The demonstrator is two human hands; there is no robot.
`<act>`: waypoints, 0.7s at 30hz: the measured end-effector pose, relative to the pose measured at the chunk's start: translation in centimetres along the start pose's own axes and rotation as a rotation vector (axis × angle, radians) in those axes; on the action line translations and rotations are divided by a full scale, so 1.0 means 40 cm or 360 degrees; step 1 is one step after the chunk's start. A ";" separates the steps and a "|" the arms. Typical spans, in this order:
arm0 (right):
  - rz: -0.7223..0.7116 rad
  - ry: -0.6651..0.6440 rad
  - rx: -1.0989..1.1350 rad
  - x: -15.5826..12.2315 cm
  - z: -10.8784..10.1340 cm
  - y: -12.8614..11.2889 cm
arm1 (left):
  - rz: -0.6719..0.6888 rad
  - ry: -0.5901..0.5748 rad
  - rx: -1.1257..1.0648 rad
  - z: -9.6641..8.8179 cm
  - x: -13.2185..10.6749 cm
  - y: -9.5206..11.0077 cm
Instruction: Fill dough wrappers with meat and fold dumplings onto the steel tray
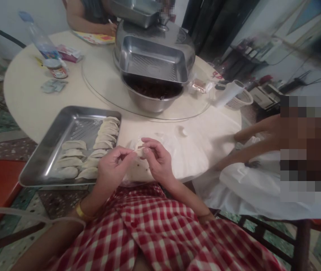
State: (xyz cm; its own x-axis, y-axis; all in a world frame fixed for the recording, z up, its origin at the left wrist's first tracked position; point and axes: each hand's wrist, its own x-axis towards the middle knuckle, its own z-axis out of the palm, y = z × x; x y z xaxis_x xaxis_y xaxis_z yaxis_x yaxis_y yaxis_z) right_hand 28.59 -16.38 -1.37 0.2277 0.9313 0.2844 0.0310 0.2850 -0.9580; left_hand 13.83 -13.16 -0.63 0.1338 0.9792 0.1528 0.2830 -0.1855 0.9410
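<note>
Two hands: left hand (114,161) and right hand (159,160) faced each other at the near edge of the table (21,90).
Grip: both were closed, thumbs and fingers pinching one dumpling (140,151) between them.
Dumpling: sat at the fingertips, right of the tray (40,158), partly hidden by the fingers.
Tray: held shaped dumplings (73,153) in two columns, with bare metal at the far left.
Bowl (152,106): stood beyond the hands with dark contents; a pan (153,67) overlapped its far side.
Pale piece (182,131): lay on the table to the right; wrapper or scrap, could not tell.
Step, judged: pressing the seam together.
Next move, judged: called for even pinches along the rim, any gap closed without tearing the dough; seam too small to inspect.
</note>
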 end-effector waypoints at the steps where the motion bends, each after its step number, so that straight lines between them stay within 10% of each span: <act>1: -0.0003 -0.0002 0.0002 0.000 0.000 -0.001 | 0.0007 0.0022 -0.0008 0.001 0.000 0.002; 9: -0.0037 0.0005 -0.0014 0.002 -0.004 -0.002 | -0.0272 -0.0040 -0.0267 0.006 0.003 0.018; 21: 0.0025 -0.0108 -0.0048 0.001 -0.005 -0.018 | 0.0110 -0.0098 -0.0162 0.008 0.012 0.012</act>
State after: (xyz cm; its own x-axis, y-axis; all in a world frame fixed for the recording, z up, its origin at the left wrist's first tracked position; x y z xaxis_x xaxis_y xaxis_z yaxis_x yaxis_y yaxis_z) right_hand 28.76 -16.58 -0.68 0.1620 0.9491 0.2702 0.0574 0.2643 -0.9627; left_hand 14.33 -12.81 -0.22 0.2088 0.9568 0.2025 0.1736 -0.2400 0.9551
